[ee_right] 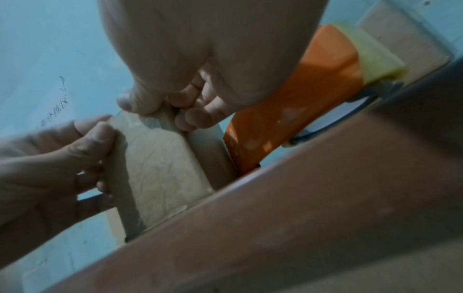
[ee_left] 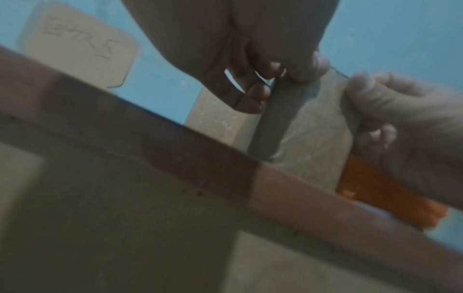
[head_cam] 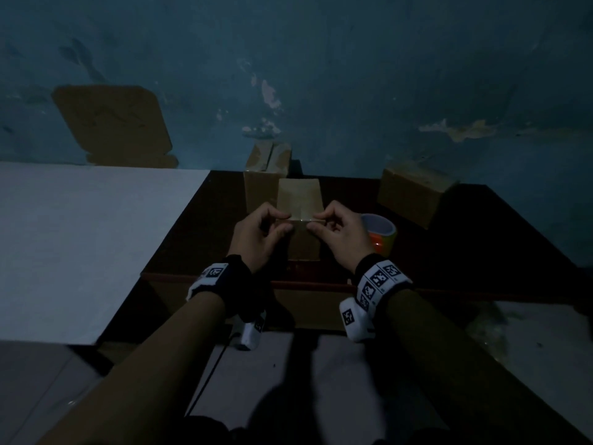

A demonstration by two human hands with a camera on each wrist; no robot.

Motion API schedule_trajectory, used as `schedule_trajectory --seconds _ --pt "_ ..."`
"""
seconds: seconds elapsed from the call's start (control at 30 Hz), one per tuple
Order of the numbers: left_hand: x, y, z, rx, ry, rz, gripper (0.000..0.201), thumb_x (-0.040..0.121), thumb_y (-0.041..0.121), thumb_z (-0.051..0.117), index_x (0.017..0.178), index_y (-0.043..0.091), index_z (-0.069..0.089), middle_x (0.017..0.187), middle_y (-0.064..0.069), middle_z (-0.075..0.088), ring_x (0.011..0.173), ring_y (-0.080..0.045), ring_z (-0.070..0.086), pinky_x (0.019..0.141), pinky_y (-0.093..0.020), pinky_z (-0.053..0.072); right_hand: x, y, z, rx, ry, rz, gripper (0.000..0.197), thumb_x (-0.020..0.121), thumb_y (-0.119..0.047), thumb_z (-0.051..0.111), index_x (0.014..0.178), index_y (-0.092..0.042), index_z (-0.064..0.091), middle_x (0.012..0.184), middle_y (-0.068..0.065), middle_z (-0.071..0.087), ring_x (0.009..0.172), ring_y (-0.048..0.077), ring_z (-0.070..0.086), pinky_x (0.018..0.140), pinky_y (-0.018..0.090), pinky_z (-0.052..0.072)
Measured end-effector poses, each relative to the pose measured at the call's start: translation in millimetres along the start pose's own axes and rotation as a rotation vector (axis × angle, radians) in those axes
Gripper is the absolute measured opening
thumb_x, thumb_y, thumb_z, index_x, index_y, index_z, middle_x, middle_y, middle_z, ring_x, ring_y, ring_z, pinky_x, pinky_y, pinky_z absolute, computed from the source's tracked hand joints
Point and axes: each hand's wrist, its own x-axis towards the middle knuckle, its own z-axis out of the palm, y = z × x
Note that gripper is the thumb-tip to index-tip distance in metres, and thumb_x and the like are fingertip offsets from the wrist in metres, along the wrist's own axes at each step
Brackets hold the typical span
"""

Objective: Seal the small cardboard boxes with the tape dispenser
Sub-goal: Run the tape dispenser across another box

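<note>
Left hand (head_cam: 256, 234) and right hand (head_cam: 337, 232) each pinch a strip of clear tape (head_cam: 301, 219) across the small brown cardboard box (head_cam: 300, 220) on the dark desk (head_cam: 199, 239); box probably light, crushable; grip its edges.

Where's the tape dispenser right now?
In the head view the orange tape dispenser sits on the dark table, just right of the right hand and in front of a cardboard box near the wall.
</note>
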Motion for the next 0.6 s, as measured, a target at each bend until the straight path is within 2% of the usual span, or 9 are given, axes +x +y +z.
schedule_trajectory --seconds 0.1,0.17,0.23,0.3,0.4,0.5,0.57,0.6 --pt "1 1 -4 -0.048 -0.017 -0.031 0.016 0.089 0.019 0.067 0.095 0.032 0.062 0.095 0.002 0.066 0.088 -0.010 0.064 0.080 -0.027 0.050 0 -2 -5 0.024 -0.041 0.014 0.012 0.089 -0.022 0.067 0.081 -0.021 0.058 0.082 -0.003 0.062 0.070 0.005 0.056 0.065 0.023 0.049" --pt "3 2 -11 -0.082 -0.062 -0.052 0.014 0.090 0.018 0.064 0.098 0.030 0.065 0.098 0.003 0.066 0.092 -0.006 0.063 0.081 -0.025 0.049 0 -4 -12 0.059 -0.103 0.035 0.013 0.095 -0.026 0.057 0.088 -0.016 0.061 0.077 -0.003 0.060 0.069 0.007 0.059 0.062 0.025 0.052" --pt "5 -1 -18 -0.077 -0.117 -0.043 0.021 0.093 0.018 0.060 0.101 0.036 0.066 0.108 0.008 0.066 0.102 -0.004 0.062 0.086 -0.026 0.049 -1 -2 -18 0.074 -0.136 0.041 0.015 0.097 -0.023 0.053 0.098 -0.015 0.065 0.078 -0.001 0.061 0.070 0.006 0.061 0.063 0.023 0.053" --pt "5 -2 -22 -0.084 -0.144 -0.046 0.025 0.094 0.018 0.058 0.103 0.040 0.066 0.114 0.010 0.065 0.109 -0.006 0.060 0.092 -0.030 0.050 -1 -1 -19 0.094 -0.131 0.032 0.014 0.097 -0.017 0.053 0.099 -0.021 0.066 0.077 0.001 0.061 0.070 0.006 0.062 0.063 0.022 0.053" --pt "4 0 -21 -0.107 -0.123 -0.052 0.023 0.094 0.018 0.058 0.104 0.036 0.067 0.115 0.008 0.066 0.111 -0.009 0.060 0.094 -0.034 0.050 -1 0 -14 0.108 -0.091 0.030 0.017 0.097 -0.012 0.053 0.097 -0.023 0.066 0.076 0.004 0.061 0.067 0.006 0.061 0.061 0.022 0.053" --pt "2 2 -21 -0.113 -0.138 -0.063 0.021 0.093 0.020 0.059 0.107 0.033 0.067 0.116 0.010 0.065 0.111 -0.005 0.059 0.096 -0.033 0.049 -4 1 -15 0.132 -0.097 0.025 0.016 0.096 -0.015 0.055 0.097 -0.028 0.065 0.088 0.004 0.064 0.075 0.006 0.063 0.066 0.021 0.053" --pt "3 2 -23 -0.091 -0.152 -0.074 0.022 0.092 0.021 0.060 0.108 0.035 0.066 0.117 0.012 0.064 0.111 -0.003 0.058 0.096 -0.032 0.048 -7 1 -14 0.080 -0.122 0.026 0.013 0.095 -0.020 0.058 0.095 -0.033 0.061 0.104 -0.004 0.064 0.091 0.001 0.062 0.077 0.015 0.049" --pt "3 2 -22 -0.076 -0.145 -0.066 0.022 0.092 0.020 0.060 0.107 0.036 0.066 0.116 0.012 0.064 0.110 -0.003 0.058 0.095 -0.032 0.049 -8 1 -12 0.030 -0.121 0.019 0.015 0.094 -0.021 0.060 0.092 -0.035 0.057 0.106 -0.009 0.062 0.095 -0.002 0.060 0.080 0.013 0.046"
